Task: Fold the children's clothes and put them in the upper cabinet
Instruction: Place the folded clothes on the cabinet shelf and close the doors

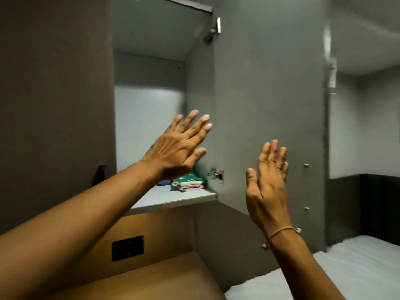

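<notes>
Head view: the fingers (195, 124) of the left hand (177, 148) are spread flat and released, grasping nothing, their tips raised in front of the open grey upper cabinet (149, 109), near its right inner wall. Fingers (273, 156) of the right hand (268, 182) are likewise straight and loose, holding nothing, raised in front of the inner face of the open grey cabinet door (266, 83), which swings out to the right of the cabinet; whether they touch the door cannot be told. A thin pinkish cord bracelet (283, 231) circles the right wrist.

Behind the left hand, the small pile of folded children's clothes (187, 182), green patterned on top with pale and pink layers beneath, lies on the pale grey cabinet shelf (177, 198), in the cabinet's right rear corner. A blue folded piece (164, 182) sits just left of that pile, partly hidden by the left wrist. 2 metal hinges join door to cabinet: a lower one (216, 175) just right of the clothes and an upper one (214, 29) near the cabinet's top.

Below the cabinet runs a light wooden niche with a black wall socket panel (127, 247). To the cabinet's lower right lies a white bed mattress (337, 269).
</notes>
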Demonstrator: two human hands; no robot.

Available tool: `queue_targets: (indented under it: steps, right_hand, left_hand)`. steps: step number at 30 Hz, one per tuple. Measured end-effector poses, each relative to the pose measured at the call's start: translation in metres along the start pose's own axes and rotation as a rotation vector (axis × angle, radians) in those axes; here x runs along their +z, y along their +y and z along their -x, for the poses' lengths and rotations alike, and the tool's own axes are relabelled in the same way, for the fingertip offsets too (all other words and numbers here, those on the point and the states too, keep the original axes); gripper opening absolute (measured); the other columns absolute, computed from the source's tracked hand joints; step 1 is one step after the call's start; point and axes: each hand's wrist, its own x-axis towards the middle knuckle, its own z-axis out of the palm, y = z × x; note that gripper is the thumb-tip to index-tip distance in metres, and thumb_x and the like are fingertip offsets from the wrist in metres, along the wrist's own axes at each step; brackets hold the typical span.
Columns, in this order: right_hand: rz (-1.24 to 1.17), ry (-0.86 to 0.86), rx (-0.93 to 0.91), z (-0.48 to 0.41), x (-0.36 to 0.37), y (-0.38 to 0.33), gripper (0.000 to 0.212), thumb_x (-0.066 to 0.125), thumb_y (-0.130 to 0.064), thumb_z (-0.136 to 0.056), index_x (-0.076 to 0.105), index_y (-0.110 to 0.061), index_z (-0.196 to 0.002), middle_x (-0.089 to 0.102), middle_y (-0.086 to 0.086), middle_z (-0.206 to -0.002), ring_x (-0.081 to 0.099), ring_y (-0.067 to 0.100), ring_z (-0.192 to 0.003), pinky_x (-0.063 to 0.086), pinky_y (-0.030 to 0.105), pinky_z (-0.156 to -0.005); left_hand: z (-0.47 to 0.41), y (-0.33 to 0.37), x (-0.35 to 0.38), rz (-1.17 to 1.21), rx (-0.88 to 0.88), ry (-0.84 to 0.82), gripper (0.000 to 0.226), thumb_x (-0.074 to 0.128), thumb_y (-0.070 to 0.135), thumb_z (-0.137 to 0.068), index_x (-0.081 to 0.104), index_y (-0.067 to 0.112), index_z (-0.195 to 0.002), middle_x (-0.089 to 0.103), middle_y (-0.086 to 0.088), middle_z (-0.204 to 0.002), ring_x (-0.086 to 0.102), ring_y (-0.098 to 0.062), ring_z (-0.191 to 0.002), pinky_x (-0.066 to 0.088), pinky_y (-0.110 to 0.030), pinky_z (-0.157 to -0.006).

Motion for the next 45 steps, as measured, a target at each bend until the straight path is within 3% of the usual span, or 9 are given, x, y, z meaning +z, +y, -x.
queue_targets:
  steps: [4, 10, 13, 21, 26, 31, 35, 39, 45]
  right_hand:
    - [0.128, 0.083, 0.054, 0.001, -0.064, 0.024, 0.067, 0.024, -0.038, -0.095, -0.006, -0.019, -0.152, -0.015, -0.004, -0.160, -0.021, 0.010, -0.145, -0.013, 0.028, -0.118]
    - [0.123, -0.012, 0.202, -0.014, -0.093, 0.065, 0.068, 0.018, -0.038, -0.091, -0.005, -0.018, -0.152, -0.014, 0.001, -0.160, -0.019, 0.014, -0.145, -0.009, 0.034, -0.120]
    - [0.031, -0.090, 0.159, -0.015, -0.096, 0.076, 0.065, 0.019, -0.041, -0.094, -0.004, -0.023, -0.152, -0.011, -0.003, -0.161, -0.016, 0.009, -0.146, -0.007, 0.031, -0.120]
    - [-0.253, -0.056, 0.160, 0.002, -0.088, 0.036, 0.063, 0.027, -0.037, -0.092, 0.011, -0.023, -0.152, 0.005, -0.014, -0.158, 0.001, 0.001, -0.146, 0.008, 0.031, -0.122]
    - [-0.354, -0.076, -0.008, 0.022, -0.052, -0.021, 0.057, 0.030, -0.033, -0.094, 0.012, -0.030, -0.149, 0.009, -0.016, -0.157, -0.001, -0.004, -0.145, 0.007, 0.026, -0.120]
    - [-0.359, -0.247, -0.172, 0.019, 0.011, -0.068, 0.056, 0.028, -0.033, -0.095, 0.016, -0.033, -0.150, 0.010, -0.020, -0.156, -0.005, -0.002, -0.145, 0.001, 0.028, -0.120]
    - [-0.174, -0.453, -0.273, -0.019, 0.082, -0.086, 0.056, 0.026, -0.033, -0.100, 0.008, -0.023, -0.152, 0.003, -0.006, -0.161, -0.005, 0.014, -0.148, -0.003, 0.034, -0.120]
    - [0.052, -0.616, -0.396, -0.045, 0.153, -0.090, 0.062, 0.027, -0.032, -0.102, -0.008, -0.023, -0.151, -0.017, -0.002, -0.159, -0.011, 0.023, -0.148, -0.005, 0.038, -0.117]
    - [0.176, -0.593, -0.425, -0.048, 0.215, -0.085, 0.083, 0.039, -0.016, -0.096, -0.027, -0.031, -0.143, -0.033, -0.007, -0.152, -0.029, 0.023, -0.141, -0.006, 0.045, -0.119]
  left_hand:
    - [-0.069, 0.073, -0.019, -0.001, 0.221, 0.119, 0.063, 0.019, 0.048, -0.100, 0.013, 0.016, -0.154, 0.007, -0.004, -0.162, -0.003, -0.026, -0.150, 0.004, -0.047, -0.122]
    - [-0.137, 0.134, -0.044, -0.012, 0.360, 0.207, 0.062, 0.019, 0.046, -0.101, 0.012, 0.016, -0.154, 0.005, -0.006, -0.162, -0.004, -0.029, -0.149, 0.003, -0.048, -0.122]
    - [-0.156, 0.138, -0.051, -0.071, 0.379, 0.230, 0.061, 0.019, 0.045, -0.101, 0.013, 0.016, -0.154, 0.007, -0.006, -0.162, -0.004, -0.031, -0.149, 0.004, -0.050, -0.121]
    - [-0.136, 0.109, -0.060, -0.167, 0.348, 0.152, 0.056, 0.016, 0.045, -0.101, 0.022, 0.023, -0.152, 0.013, -0.004, -0.161, -0.005, -0.033, -0.149, 0.005, -0.054, -0.120]
    - [-0.069, 0.061, -0.078, -0.164, 0.255, 0.190, 0.055, 0.022, 0.043, -0.101, 0.031, 0.019, -0.150, 0.025, -0.006, -0.158, 0.008, -0.034, -0.149, 0.013, -0.054, -0.119]
    - [0.014, -0.005, -0.088, -0.204, 0.098, 0.159, 0.055, 0.027, 0.041, -0.101, 0.031, 0.016, -0.149, 0.026, -0.004, -0.158, 0.009, -0.029, -0.150, 0.014, -0.051, -0.120]
    - [0.069, -0.054, -0.076, -0.231, -0.144, 0.045, 0.058, 0.022, 0.044, -0.100, 0.026, 0.016, -0.150, 0.020, -0.003, -0.159, 0.003, -0.024, -0.150, 0.010, -0.047, -0.121]
    - [0.130, -0.100, -0.039, -0.136, -0.500, -0.094, 0.061, 0.019, 0.044, -0.098, 0.014, 0.017, -0.153, 0.006, 0.000, -0.163, -0.007, -0.018, -0.149, 0.001, -0.042, -0.121]
    - [0.196, -0.151, 0.017, -0.181, -0.747, -0.440, 0.063, 0.017, 0.045, -0.101, -0.001, 0.015, -0.153, -0.010, -0.003, -0.162, -0.013, -0.024, -0.148, -0.004, -0.045, -0.120]
